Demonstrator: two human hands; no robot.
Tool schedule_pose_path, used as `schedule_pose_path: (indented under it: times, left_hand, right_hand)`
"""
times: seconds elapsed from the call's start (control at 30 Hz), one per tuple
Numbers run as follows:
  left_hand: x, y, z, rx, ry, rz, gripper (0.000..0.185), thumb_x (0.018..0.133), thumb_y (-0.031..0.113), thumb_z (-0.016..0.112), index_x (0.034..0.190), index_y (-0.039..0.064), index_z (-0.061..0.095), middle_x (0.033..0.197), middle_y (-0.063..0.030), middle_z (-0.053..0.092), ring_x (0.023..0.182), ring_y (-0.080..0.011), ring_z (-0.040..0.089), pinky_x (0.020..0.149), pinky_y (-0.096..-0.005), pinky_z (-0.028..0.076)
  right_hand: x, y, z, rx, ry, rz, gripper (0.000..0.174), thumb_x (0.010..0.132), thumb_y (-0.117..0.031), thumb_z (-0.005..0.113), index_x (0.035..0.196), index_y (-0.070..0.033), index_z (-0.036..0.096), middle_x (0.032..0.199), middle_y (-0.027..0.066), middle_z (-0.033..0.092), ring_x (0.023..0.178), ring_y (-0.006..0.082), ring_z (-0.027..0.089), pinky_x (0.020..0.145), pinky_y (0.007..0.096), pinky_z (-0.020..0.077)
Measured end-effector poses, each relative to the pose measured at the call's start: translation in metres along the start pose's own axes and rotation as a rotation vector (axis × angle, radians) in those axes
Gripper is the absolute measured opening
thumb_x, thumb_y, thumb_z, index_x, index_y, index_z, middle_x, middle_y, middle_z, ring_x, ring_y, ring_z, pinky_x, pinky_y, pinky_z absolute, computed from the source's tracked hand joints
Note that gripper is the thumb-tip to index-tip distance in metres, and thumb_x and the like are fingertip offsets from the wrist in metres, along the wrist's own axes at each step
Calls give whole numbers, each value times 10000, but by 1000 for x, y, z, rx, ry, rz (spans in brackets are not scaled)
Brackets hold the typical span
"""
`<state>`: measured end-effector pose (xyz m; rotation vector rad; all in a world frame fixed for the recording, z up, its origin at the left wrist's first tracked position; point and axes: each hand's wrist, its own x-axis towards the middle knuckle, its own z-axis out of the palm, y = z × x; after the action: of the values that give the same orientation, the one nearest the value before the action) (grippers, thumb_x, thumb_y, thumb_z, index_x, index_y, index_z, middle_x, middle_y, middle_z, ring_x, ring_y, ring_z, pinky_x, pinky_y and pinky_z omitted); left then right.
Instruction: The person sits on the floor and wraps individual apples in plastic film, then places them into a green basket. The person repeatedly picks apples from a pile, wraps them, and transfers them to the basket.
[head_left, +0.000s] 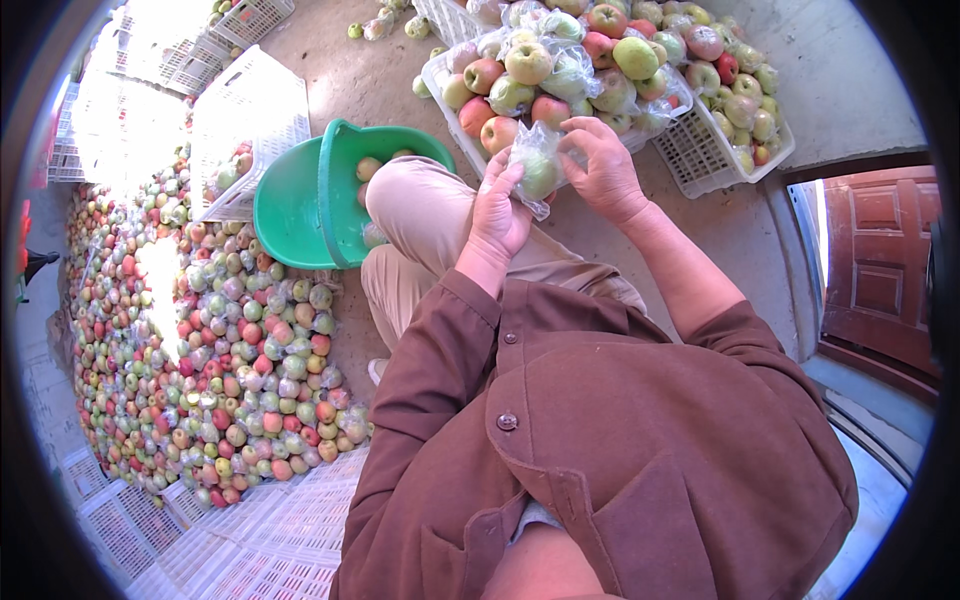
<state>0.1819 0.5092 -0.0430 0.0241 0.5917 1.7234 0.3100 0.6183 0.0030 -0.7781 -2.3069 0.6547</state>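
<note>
A pale green apple (538, 169) in a clear plastic bag is held by my left hand (504, 217), above my knee. The crinkled top of the bag stands up past my fingertips. Curled beside the apple is my right hand (606, 169), its fingers apart and their tips close to the bag's right edge. Whether they touch the film is hard to tell. Just beyond both hands, a white plastic crate (461, 135) is heaped with red and green apples (529, 64), some bare and some bagged.
A green plastic basket (289, 202) with a few apples sits left of my knee. A broad pile of apples (247, 360) covers the floor at left. White crates (262, 97) stand beyond it, with more crates (277, 540) at lower left. Another apple-filled crate (694, 150) stands right, near a reddish-brown door (877, 255).
</note>
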Motion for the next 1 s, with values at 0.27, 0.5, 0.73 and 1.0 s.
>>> schedule_pose_path:
  times: [0.27,0.5,0.73,1.0]
  left_hand:
    - [0,-4,-1,78,-22,11,363,930,119,553,1276,150,450,1201,-55,568,1052,-220,584,827,-426,523]
    - [0,-1,3,81,-29,-27,376,923,94,553,1277,149,439,1214,-61,553,1061,-219,567,857,-438,512]
    - [1,-2,-1,96,-9,-21,419,912,92,573,1304,151,436,1220,-56,548,1097,-242,555,874,-479,513]
    - [-1,-1,-6,141,-17,-14,394,913,128,589,1285,160,463,1228,-53,555,1078,-230,563,831,-455,522]
  right_hand:
    - [0,-10,2,62,5,-51,144,728,-64,711,859,-54,651,1080,111,614,1050,309,578,903,395,474]
    - [1,-10,3,51,-33,-61,135,728,-70,709,844,-55,641,1092,104,612,1043,300,578,890,394,478]
    - [0,0,-6,24,-8,-29,128,724,-68,710,836,-59,648,1091,107,613,1045,311,573,898,402,473]
    - [-3,-3,-9,12,1,-2,139,744,-77,715,848,-71,623,1127,109,602,1062,315,571,914,388,473]
